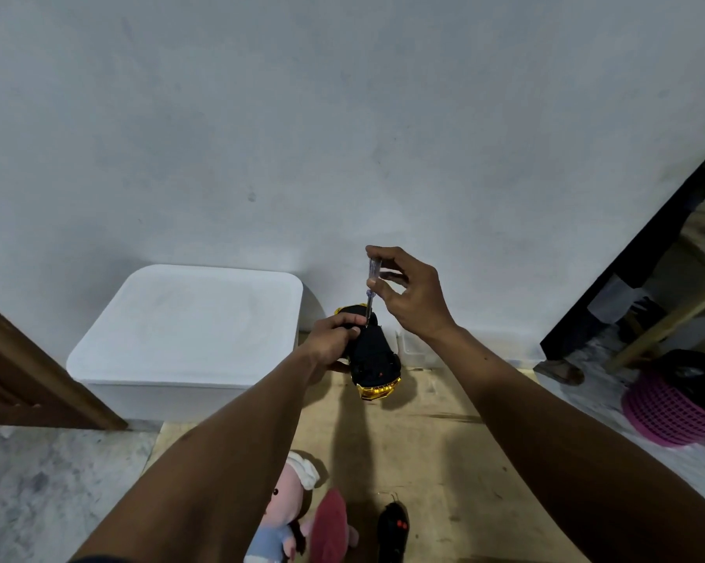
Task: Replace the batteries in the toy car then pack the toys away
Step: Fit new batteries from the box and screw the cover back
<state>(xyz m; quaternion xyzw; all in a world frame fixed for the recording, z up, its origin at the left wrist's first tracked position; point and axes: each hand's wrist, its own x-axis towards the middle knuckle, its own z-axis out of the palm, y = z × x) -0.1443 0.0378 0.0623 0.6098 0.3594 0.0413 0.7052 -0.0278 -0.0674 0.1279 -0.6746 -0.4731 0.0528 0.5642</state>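
My left hand [332,339] grips a gold toy car [373,359], held upside down in the air so its black underside faces me. My right hand [407,294] pinches the clear handle of a small screwdriver [372,284] between fingers and thumb. The screwdriver stands nearly upright, its tip down on the car's underside close to my left thumb. A black remote control [393,530] with red buttons lies on the wooden board [444,453] near the bottom edge. Beside it lies a pink plush doll [291,505] with a red hat.
A white lidded storage box [188,331] stands against the wall at left. A small clear plastic container [417,351] sits by the wall behind the car. A purple basket [667,408] is at right, next to wooden furniture legs. A wooden door frame [38,379] runs along the left.
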